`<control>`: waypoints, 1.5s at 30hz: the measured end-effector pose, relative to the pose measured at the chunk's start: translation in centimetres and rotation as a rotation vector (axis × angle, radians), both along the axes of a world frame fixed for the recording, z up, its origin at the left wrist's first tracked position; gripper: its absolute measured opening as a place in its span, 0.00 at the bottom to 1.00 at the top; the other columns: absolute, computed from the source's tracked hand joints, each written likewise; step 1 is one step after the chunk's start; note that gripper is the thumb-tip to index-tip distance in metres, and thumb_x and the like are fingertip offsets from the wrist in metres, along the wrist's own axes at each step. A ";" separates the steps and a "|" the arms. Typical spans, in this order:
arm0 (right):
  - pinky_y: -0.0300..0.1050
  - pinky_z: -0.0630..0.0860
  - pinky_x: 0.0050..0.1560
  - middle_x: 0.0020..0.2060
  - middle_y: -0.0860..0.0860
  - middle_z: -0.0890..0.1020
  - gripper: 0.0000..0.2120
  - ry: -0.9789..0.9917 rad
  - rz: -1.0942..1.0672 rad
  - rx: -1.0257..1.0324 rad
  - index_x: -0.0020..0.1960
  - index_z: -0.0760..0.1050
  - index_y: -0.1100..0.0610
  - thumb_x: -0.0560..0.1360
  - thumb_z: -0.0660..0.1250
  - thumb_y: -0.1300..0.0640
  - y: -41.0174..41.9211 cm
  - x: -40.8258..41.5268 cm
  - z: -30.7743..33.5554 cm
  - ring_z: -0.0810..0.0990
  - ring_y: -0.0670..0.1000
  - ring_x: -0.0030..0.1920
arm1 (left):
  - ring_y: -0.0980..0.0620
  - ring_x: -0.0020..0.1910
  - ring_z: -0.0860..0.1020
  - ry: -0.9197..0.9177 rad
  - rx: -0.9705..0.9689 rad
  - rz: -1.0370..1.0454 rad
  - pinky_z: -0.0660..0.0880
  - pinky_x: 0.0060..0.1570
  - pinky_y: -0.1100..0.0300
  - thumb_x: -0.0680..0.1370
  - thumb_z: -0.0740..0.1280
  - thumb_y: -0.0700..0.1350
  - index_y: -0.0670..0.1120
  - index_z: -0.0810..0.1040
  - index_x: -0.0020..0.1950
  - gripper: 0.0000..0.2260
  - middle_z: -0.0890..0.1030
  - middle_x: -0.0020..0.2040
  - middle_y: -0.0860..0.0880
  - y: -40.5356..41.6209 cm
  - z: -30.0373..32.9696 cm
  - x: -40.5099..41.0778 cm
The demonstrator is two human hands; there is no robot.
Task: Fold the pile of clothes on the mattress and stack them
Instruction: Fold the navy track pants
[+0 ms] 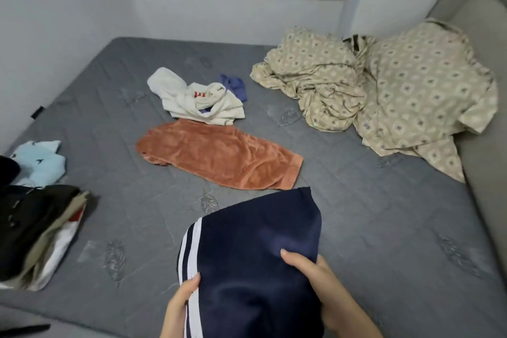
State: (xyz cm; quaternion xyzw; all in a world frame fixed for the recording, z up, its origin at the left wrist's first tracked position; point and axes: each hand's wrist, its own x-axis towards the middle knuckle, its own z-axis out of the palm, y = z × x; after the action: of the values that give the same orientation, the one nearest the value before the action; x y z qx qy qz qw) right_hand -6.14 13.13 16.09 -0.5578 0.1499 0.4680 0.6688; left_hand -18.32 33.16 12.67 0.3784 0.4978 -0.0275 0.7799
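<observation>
A folded navy garment with white side stripes is held above the grey mattress near its front edge. My left hand grips its striped left edge, thumb on top. My right hand holds its right side, thumb pressed on the cloth. Beyond it an orange velvety garment lies spread flat. A crumpled white garment with red marks sits behind that, a small blue cloth beside it. A stack of folded clothes in dark, khaki and white lies at the left.
A light blue garment lies behind the stack at the left. A rumpled beige patterned sheet covers the mattress's far right. A raised ledge at the back holds purple and teal clothes. Walls close in left and back.
</observation>
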 end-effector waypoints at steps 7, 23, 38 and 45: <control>0.52 0.78 0.50 0.46 0.56 0.86 0.17 -0.099 -0.121 0.009 0.56 0.77 0.57 0.68 0.73 0.61 -1.1 -2.6 8.9 0.85 0.56 0.46 | 0.62 0.24 0.79 -0.337 0.023 -0.252 0.73 0.35 0.71 0.51 0.83 0.33 0.33 0.74 0.18 0.17 0.75 0.20 0.37 -1.2 13.0 -2.0; 0.48 0.78 0.44 0.47 0.56 0.86 0.17 -0.254 -0.169 0.140 0.58 0.77 0.58 0.70 0.73 0.59 -1.8 -2.6 18.5 0.85 0.56 0.47 | 0.41 0.42 0.84 -0.403 0.077 -0.097 0.78 0.44 0.53 0.62 0.76 0.48 0.34 0.78 0.57 0.28 0.83 0.47 0.36 -2.1 23.0 -1.0; 0.49 0.79 0.48 0.57 0.60 0.81 0.35 -0.273 0.042 0.307 0.65 0.73 0.63 0.59 0.78 0.59 6.1 -5.6 21.3 0.83 0.58 0.54 | 0.39 0.51 0.82 -0.478 0.122 0.006 0.80 0.44 0.50 0.69 0.70 0.40 0.38 0.76 0.62 0.21 0.82 0.55 0.37 5.2 25.5 -8.5; 0.46 0.79 0.41 0.50 0.59 0.84 0.32 -0.189 0.203 0.332 0.64 0.74 0.65 0.60 0.74 0.66 15.9 -15.5 19.2 0.84 0.57 0.48 | 0.38 0.44 0.83 -0.420 0.113 0.093 0.80 0.42 0.50 0.49 0.82 0.41 0.36 0.81 0.53 0.34 0.82 0.49 0.34 13.6 24.2 -21.3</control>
State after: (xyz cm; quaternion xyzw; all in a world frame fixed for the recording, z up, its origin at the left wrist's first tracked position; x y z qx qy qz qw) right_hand -21.64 29.07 35.28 -0.4935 -0.0494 0.4969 0.7122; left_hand -39.57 46.80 36.83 0.3956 0.3421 0.1160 0.8444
